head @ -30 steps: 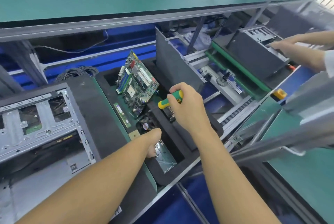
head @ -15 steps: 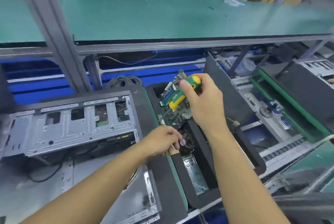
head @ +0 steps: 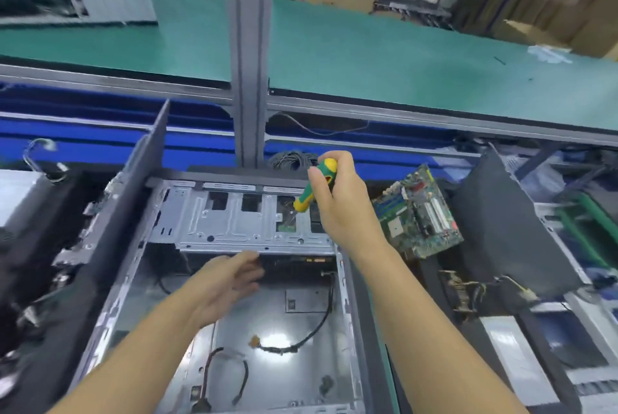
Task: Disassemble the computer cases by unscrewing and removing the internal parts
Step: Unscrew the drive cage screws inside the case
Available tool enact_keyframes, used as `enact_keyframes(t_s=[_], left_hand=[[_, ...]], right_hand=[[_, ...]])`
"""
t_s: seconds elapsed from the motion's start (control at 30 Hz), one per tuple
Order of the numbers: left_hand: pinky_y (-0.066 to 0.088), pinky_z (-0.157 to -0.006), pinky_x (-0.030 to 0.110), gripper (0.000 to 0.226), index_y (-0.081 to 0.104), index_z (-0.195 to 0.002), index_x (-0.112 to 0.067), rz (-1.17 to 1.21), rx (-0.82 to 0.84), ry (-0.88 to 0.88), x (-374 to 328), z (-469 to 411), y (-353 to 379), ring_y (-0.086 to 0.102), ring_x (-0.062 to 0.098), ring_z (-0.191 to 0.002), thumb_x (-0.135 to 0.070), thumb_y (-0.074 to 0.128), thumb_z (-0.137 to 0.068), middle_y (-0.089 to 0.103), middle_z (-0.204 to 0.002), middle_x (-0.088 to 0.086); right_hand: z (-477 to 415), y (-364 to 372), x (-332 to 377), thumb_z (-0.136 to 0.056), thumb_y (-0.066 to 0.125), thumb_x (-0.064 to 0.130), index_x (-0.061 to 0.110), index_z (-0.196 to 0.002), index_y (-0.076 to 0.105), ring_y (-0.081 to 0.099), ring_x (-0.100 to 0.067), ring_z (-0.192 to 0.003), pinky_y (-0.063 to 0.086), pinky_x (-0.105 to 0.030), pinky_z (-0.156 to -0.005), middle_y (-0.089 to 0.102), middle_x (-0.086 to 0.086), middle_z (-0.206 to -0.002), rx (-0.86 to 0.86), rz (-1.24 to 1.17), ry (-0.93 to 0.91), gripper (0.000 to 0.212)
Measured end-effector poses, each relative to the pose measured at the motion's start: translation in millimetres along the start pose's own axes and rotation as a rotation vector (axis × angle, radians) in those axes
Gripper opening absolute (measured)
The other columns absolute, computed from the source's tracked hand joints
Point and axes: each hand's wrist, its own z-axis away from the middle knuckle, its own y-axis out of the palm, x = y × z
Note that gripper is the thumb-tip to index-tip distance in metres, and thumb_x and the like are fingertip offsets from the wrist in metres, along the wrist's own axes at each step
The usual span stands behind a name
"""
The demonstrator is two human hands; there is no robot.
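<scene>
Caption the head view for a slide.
Disassembly: right hand holds a green-and-yellow screwdriver over an open computer case; open left hand hovers over its interior; a motherboard leans alongside.

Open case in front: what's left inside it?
Loose black cables lie on the case floor; a metal drive cage spans the far end. The space under the cage is dark, contents unclear.

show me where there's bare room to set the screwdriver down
Bare: the case floor between the left hand and the black cable; the green shelf right of the post. Crowded: around the motherboard, and the floor's near end with loose wires.
</scene>
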Motion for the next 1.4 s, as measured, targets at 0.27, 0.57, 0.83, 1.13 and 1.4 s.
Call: enact_keyframes(t_s=[0.27, 0.57, 0.83, 1.13, 1.4], left_hand=[[0.053, -0.079, 0.035, 0.013, 0.064, -0.098, -0.006, 0.274, -0.002, 0.005, -1, -14, 28, 0.062, 0.027, -0.099, -0.009, 0.072, -0.088, 0.064, -0.106, 0.014], [0.053, -0.074, 0.030, 0.008, 0.065, -0.096, -0.005, 0.234, -0.046, 0.034, 1, -17, 37, 0.064, 0.022, -0.084, -0.004, 0.069, -0.089, 0.070, -0.089, 0.012], [0.052, -0.073, 0.028, 0.005, 0.065, -0.089, -0.005, 0.238, -0.078, 0.051, 3, -19, 40, 0.060, 0.019, -0.075, -0.003, 0.070, -0.089, 0.070, -0.072, 0.007], [0.052, -0.074, 0.029, 0.005, 0.065, -0.091, -0.004, 0.241, -0.061, 0.048, 3, -21, 39, 0.061, 0.020, -0.077, -0.002, 0.069, -0.089, 0.069, -0.080, 0.010], [0.050, -0.073, 0.028, 0.005, 0.065, -0.092, -0.006, 0.242, -0.054, 0.041, 3, -23, 38, 0.062, 0.019, -0.079, -0.002, 0.067, -0.090, 0.070, -0.081, 0.009]], right_hand=[[-3, 14, -1, -0.106, 0.047, 0.032, 0.017, -0.112, 0.045, 0.052, 0.003, -0.056, 0.036, -0.014, -0.053, 0.051, 0.010, -0.071, 0.053, 0.075, 0.043, 0.017], [0, 13, -2, -0.106, 0.047, 0.032, 0.019, -0.111, 0.044, 0.056, 0.007, -0.057, 0.037, -0.012, -0.052, 0.054, 0.011, -0.071, 0.060, 0.100, 0.058, 0.014], [-15, 14, 23, -0.103, 0.053, 0.034, 0.024, -0.118, 0.047, 0.055, 0.000, -0.073, 0.035, -0.015, -0.059, 0.052, 0.009, -0.096, 0.396, 0.341, -0.104, 0.019], [-42, 15, 38, -0.106, 0.035, 0.041, 0.015, -0.104, 0.046, 0.049, -0.022, -0.067, 0.028, -0.034, -0.051, 0.055, -0.005, -0.084, 0.401, 0.648, 0.041, 0.028], [-47, 10, 39, -0.107, 0.037, 0.029, 0.014, -0.121, 0.048, 0.052, -0.028, -0.083, 0.031, -0.036, -0.057, 0.058, -0.006, -0.097, 0.513, 0.752, -0.122, 0.023]])
